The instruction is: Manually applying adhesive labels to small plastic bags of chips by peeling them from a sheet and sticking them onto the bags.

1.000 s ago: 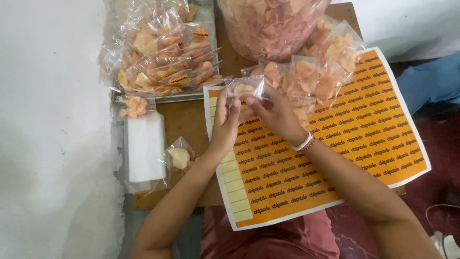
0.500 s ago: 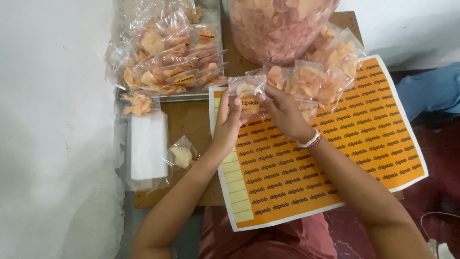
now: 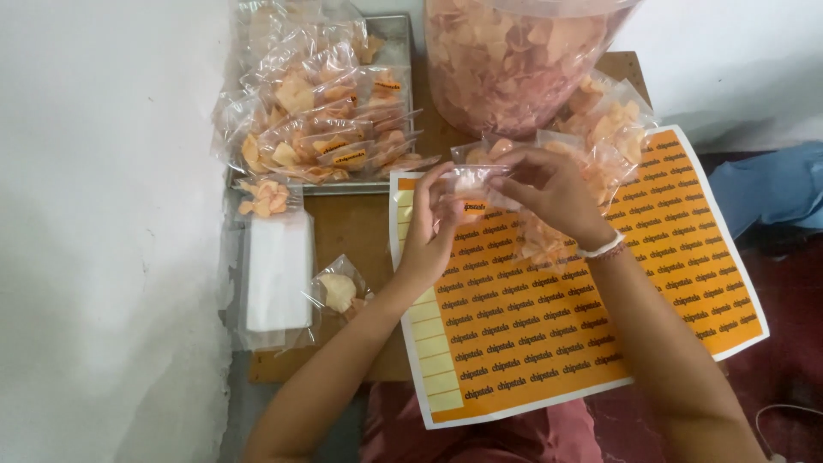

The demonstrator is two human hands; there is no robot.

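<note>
Both hands meet at the frame's centre, left hand [image 3: 431, 225] and right hand [image 3: 549, 190] pinching one small clear packet of chips [image 3: 474, 182] between them, above the orange sticker sheet [image 3: 600, 291]. An orange sticker seems stuck to its lower edge, though that's blurry. Upper left, a metal tray [image 3: 394, 51] holds finished packets.

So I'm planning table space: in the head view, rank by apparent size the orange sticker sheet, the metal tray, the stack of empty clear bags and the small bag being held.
1. Orange sticker sheet
2. Metal tray, partly cropped
3. Stack of empty clear bags
4. Small bag, held in left hand and right hand
</note>
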